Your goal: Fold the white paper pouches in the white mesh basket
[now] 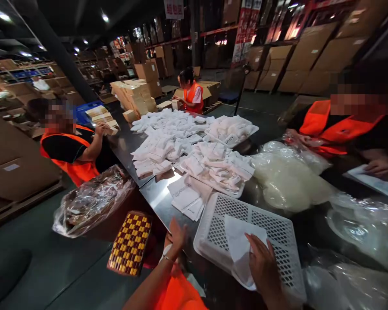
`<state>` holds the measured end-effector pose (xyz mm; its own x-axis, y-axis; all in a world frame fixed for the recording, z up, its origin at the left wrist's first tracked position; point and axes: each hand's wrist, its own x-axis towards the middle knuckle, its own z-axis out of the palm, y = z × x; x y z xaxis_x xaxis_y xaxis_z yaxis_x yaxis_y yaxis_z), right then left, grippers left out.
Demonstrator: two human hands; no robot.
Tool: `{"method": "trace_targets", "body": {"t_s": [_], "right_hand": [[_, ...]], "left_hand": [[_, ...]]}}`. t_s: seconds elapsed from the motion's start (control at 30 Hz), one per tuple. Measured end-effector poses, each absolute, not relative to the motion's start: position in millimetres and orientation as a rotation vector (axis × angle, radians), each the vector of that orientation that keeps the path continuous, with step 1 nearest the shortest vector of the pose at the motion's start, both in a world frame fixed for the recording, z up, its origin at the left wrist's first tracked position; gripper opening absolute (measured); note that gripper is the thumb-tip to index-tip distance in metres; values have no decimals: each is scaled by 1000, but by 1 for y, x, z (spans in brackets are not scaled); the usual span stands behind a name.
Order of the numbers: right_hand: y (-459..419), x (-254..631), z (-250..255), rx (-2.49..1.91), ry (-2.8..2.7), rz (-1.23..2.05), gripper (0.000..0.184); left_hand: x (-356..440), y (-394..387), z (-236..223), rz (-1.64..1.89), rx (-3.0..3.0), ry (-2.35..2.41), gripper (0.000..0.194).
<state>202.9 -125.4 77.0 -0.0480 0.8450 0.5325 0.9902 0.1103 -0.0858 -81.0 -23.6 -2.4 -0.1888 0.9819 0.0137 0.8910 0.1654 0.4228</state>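
My right hand (261,262): fingers laid flat and slightly spread on a white folded packet (241,245), pressing it into the white perforated basket (278,228). The packet lies near the basket's near rim, draped partly over it. The basket sits tilted at the near right of the steel table (155,196).

My left hand (176,237): open, fingers spread, resting at the table's near edge, holding nothing. A thin band shows at the wrist, an orange sleeve below it.

Just beyond the left hand: a small stack of flat white packets (184,198). Farther: a tray heaped with folded white pieces (218,165), then more white piles (168,137) running to the far end of the table.

Right of the basket: crumpled clear plastic bags (287,176), some filled with pale material.

Left of the table, near: a yellow-and-brown checkered cushion (129,243) and a bin lined with clear plastic (90,200).

Persons: one in an orange vest at the left (74,150), handling small boxes; one at the far end (190,92); one at the right (342,125), hands on plastic.

Background: cardboard cartons (142,92) stacked on racks and floor.
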Motion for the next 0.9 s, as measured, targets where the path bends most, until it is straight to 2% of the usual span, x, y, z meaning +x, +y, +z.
{"method": "trace_targets", "body": {"t_s": [0.13,0.2,0.3,0.37,0.5,0.57,0.67,0.73,0.77,0.83,0.9], "right_hand": [[-140,203,71,-1812,-1964,-353,50],[-142,199,69,-1806,-1989,-324,51],[-137,189,67,-1785,-2012,-304,47],[-132,186,65,-1790,-1991,-318,43],[-136,198,61,-1876,-1919,-386,58],[-149,210,61,-2015,-1827,-320,68],[-179,231,64,-2072,-1747,73,72],[-201,249,62,-1903,-1676,402,65],[-212,259,58,-1853,-1563,447,58],[-228,283,43,-1923,-1215,279,44],[-236,307,22,-2119,-930,-26,44]], "left_hand": [[-58,-36,23,650,1871,2093,56],[-40,-46,49,694,2066,1707,55],[-10,-62,88,542,2339,982,58],[10,-70,101,446,2483,750,61],[35,-70,89,342,2763,823,49],[38,-66,76,294,2913,743,46],[39,-60,61,305,3096,496,41],[40,-60,55,305,3155,373,37],[41,-61,54,291,3167,325,35],[43,-64,53,244,3169,292,34],[45,-68,52,220,3172,318,34]]}}
